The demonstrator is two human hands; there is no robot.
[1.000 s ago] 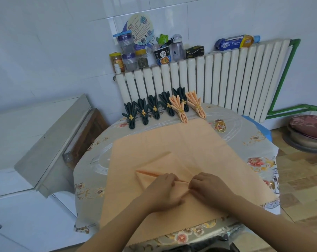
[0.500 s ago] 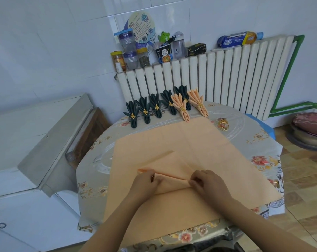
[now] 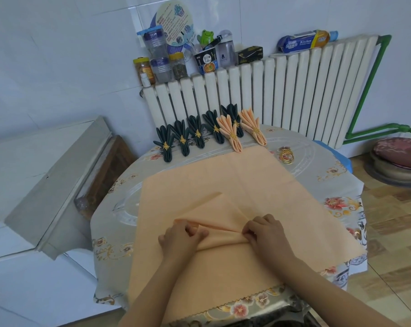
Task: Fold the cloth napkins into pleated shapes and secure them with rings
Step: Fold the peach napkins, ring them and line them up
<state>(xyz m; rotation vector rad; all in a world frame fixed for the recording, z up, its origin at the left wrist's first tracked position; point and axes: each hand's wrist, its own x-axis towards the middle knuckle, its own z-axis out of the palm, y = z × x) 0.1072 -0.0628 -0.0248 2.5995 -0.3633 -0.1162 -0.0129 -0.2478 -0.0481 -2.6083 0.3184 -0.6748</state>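
Against radiator (image 3: 282, 90), floral-clothed table (image 3: 317, 175), white tiles (image 3: 58, 55)

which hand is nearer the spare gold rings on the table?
Right. The right hand pinches the peach napkin below and slightly left of the gold rings; the left hand pinches it farther left.

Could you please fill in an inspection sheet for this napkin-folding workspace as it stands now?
Surface: round table under a floral cover.
Job's things: peach napkin spread flat, near edge gathered in a pleat; five dark green and two peach ringed napkins at the back; spare gold rings.
Clutter: jars and bottles on the radiator.
Grippers: left hand and right hand pinch the pleat.
Cables: nothing seen.
Surroundings: radiator, green pipe, cushioned stool.
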